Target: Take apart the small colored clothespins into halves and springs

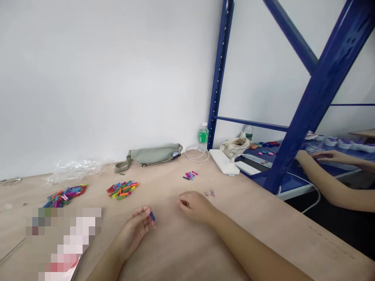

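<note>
My left hand (pixel 136 228) lies low at the middle of the plywood table (pixel 187 249), its fingers curled around a small blue wooden piece (pixel 152 217) that sticks out past the fingertips. My right hand (pixel 193 207) rests to the right of it, fingers curled inward, with nothing visible in them. Just beyond those fingers lie a few tiny clips (pixel 209 193). Farther back are a small pile of mini coloured wooden pegs (pixel 190 175), a larger pile (pixel 122 190), and another large pile (pixel 66 196) at the left.
A khaki waist bag (pixel 150 155), crumpled clear plastic (pixel 74 170), a water bottle (pixel 203 137), a white cable and a white power strip (pixel 224 162) line the table's back. A blue steel shelf frame (pixel 318 97) stands right, where a co-worker's hands (pixel 322 156) work. A pixelated patch (pixel 64 242) covers the lower left.
</note>
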Tool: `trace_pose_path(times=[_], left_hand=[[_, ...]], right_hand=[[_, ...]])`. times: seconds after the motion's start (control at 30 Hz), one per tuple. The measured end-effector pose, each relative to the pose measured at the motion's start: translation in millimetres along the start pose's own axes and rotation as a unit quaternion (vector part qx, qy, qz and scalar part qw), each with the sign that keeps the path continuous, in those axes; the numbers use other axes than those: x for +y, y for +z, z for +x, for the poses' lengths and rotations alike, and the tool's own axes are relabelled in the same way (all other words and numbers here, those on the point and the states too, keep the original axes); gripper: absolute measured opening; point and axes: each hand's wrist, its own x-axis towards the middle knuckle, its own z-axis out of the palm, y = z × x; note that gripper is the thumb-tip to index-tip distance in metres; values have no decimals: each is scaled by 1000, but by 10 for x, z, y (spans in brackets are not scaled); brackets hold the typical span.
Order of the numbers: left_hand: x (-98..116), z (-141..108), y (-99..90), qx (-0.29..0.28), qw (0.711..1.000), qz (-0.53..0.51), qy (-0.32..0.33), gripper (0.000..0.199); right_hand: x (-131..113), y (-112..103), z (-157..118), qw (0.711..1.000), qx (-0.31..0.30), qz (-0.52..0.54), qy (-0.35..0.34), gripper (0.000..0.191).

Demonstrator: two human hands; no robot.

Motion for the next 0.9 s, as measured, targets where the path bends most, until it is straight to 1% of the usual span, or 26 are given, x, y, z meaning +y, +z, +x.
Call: trace_pose_path(times=[0.1,0.2,0.33,0.4,0.47,0.57,0.63,0.67,0.7,0.73,0.83,0.9], left_hand=[[-7,10,-2,7,1000,-12,-6,11],[-15,15,-10,8,1000,-17,-11,12],[-30,30,-29,8,1000,-27,-13,11],[-33,33,-33,10,999,-29,-15,11],[-31,31,-25,13,1000,-25,-14,11],[-28,18,8,13,1000,-10,-3,12],[-32,7,42,8,1000,9,9,13],[-35,0,62,2,1000,22,16,14],[-38,-7,82,-4,999,36,24,16],[-42,-14,101,-9,998,51,32,17],[-50,-26,137,-16,995,84,52,21],[-56,-19,138,-25,995,87,52,22]], right_hand=[[228,-141,-6,992,-4,-65,104,19],[470,-250,-33,984,-1,-82,160,22],[682,-310,-79,973,-3,-91,213,23],[700,-326,-89,971,0,-90,224,23],[644,-336,-83,972,7,-83,218,25],[419,-305,-63,980,16,-68,185,32],[195,-235,-62,990,19,-36,136,31],[72,-187,-71,996,22,6,90,28],[-50,-134,-85,997,23,55,40,23],[-167,-78,-105,995,20,94,-4,22],[-440,73,-169,978,-2,165,-129,37],[-538,148,-196,966,-5,176,-190,34]])
